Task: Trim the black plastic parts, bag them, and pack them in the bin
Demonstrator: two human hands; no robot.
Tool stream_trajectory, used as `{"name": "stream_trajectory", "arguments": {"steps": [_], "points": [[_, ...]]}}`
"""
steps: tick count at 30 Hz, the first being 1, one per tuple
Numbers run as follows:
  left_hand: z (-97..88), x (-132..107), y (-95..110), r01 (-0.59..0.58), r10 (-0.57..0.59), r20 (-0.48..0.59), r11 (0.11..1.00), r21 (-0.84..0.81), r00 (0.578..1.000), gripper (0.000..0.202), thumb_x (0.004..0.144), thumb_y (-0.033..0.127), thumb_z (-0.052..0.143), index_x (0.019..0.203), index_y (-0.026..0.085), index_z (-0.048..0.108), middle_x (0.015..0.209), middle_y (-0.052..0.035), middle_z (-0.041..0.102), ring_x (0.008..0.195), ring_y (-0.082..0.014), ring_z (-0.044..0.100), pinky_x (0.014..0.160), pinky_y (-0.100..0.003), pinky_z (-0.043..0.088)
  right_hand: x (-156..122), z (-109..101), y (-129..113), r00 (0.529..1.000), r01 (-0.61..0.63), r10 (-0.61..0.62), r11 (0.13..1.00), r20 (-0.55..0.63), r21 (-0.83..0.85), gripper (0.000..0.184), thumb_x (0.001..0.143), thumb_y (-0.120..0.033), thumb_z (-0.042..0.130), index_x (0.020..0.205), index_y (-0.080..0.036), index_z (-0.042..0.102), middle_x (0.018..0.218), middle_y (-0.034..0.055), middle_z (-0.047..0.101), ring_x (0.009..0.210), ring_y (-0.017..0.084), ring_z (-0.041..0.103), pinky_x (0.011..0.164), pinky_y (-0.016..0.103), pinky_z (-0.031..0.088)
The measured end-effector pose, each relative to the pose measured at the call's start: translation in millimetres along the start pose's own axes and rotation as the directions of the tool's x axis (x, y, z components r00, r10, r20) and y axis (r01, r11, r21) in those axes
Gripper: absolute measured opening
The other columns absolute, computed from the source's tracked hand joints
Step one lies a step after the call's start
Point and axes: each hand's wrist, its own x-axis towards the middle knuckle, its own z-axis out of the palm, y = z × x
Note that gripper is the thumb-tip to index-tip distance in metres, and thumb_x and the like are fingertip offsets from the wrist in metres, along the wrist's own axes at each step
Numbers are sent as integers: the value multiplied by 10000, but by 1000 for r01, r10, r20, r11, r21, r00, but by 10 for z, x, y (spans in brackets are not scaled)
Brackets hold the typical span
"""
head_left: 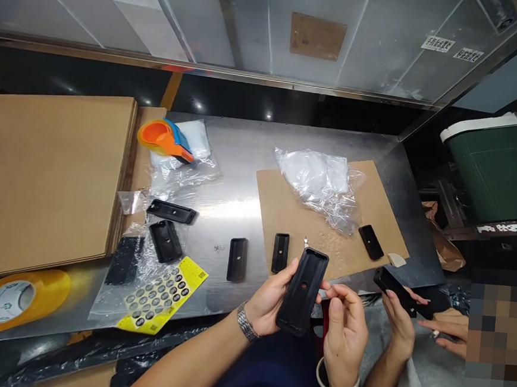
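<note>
My left hand, with a metal-link band at the wrist, grips a long black plastic shell with raised rims and a small hole in its middle. The shell is tilted, its hollow side facing me. Close to its right edge, my right hand, wearing a silver bangle, has thumb and forefinger pinched together; whatever they hold is too small to make out. Beyond the shell lie another black shell and, to its left, one more black shell on the metal table.
At right, a co-worker's hands hold a black part. A brown sheet carries a clear plastic bag. At left are stacked cardboard, a tape dispenser, a tape roll and a yellow sticker sheet.
</note>
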Motion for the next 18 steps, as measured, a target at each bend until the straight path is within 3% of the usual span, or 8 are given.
{"name": "stream_trajectory", "arguments": {"steps": [12, 18], "points": [[31, -18, -5, 32, -37, -131, 999, -38, 991, 481, 841, 463, 361, 948, 65, 608, 691, -83, 660, 593, -144, 611, 543, -225, 452, -11, 39, -47, 996, -92, 92, 995, 10, 35, 199, 826, -290, 485, 994, -188, 511, 932, 72, 597, 860, 176, 593, 710, 313, 513], [42, -11, -17, -16, 7, -172, 999, -50, 985, 423, 848, 413, 382, 890, 66, 621, 710, -76, 672, 623, -136, 618, 593, -217, 450, -10, 62, -49, 994, -105, 105, 994, 12, 19, 223, 825, -303, 484, 1012, -185, 508, 934, 71, 602, 794, 157, 603, 683, 290, 522]]}}
